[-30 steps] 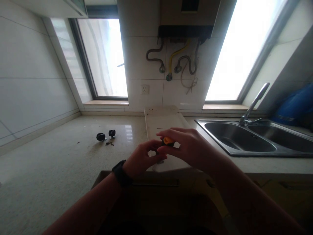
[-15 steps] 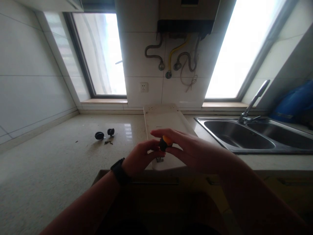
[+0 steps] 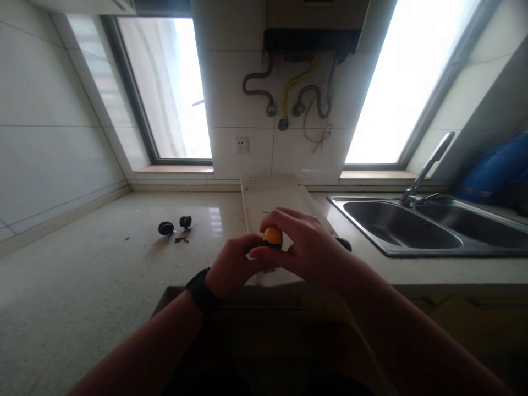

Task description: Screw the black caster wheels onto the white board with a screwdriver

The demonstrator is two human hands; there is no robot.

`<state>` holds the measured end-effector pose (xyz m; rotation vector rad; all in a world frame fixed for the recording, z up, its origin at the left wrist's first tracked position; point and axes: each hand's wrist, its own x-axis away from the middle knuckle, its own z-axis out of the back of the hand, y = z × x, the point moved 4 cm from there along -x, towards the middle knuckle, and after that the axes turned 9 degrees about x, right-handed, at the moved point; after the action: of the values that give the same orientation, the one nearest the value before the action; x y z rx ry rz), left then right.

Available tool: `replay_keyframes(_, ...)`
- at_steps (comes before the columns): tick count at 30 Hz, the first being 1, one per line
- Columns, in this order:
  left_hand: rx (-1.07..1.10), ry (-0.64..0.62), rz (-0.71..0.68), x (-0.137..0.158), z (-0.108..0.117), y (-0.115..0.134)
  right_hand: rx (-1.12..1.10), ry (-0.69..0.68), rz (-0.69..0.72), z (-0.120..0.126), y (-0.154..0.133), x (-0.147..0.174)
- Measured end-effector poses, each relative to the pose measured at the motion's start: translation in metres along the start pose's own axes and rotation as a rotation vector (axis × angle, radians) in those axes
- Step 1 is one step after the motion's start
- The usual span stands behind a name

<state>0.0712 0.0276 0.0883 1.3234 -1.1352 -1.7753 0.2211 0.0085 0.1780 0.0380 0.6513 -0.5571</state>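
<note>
A screwdriver (image 3: pixel 273 236) with an orange and black handle stands roughly upright, seen from its butt end. My right hand (image 3: pixel 299 236) is curled around the handle, thumb on the near side. Close against it on the left, my left hand (image 3: pixel 237 256) has its fingers closed at the lower part of the screwdriver; its fingertips are partly hidden. Beneath both hands lies a long white board (image 3: pixel 272 195) with small holes at its far end. A small metal piece (image 3: pixel 269 269) shows on the board's near end, mostly covered by my hands. The screwdriver's tip is hidden.
Two black caster wheels (image 3: pixel 166 227) and several small screws (image 3: pixel 181 240) lie on the speckled counter (image 3: pixel 82 286) at left. Another black round part (image 3: pixel 344 244) peeks out beside my right wrist. A double steel sink (image 3: pixel 396 256) with a tap (image 3: pixel 429 165) is at right.
My right hand has gone from spread fingers to a curled grip around the screwdriver handle. The handle's orange end now faces up more. The black part beside my right wrist has come into view.
</note>
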Motion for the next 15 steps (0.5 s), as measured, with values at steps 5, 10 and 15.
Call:
replay_keyframes(5,0.031,-0.175,-0.055,-0.004,0.001,-0.001,-0.303,-0.296,0.046,0.009,0.001,0.009)
replay_keyframes(10,0.072,-0.184,-0.030,-0.004,0.001,-0.001,-0.181,-0.183,-0.061,0.013,0.009,0.006)
replay_keyframes(15,0.137,-0.027,-0.012,-0.003,0.002,-0.002,-0.051,0.150,-0.150,0.006,0.018,0.007)
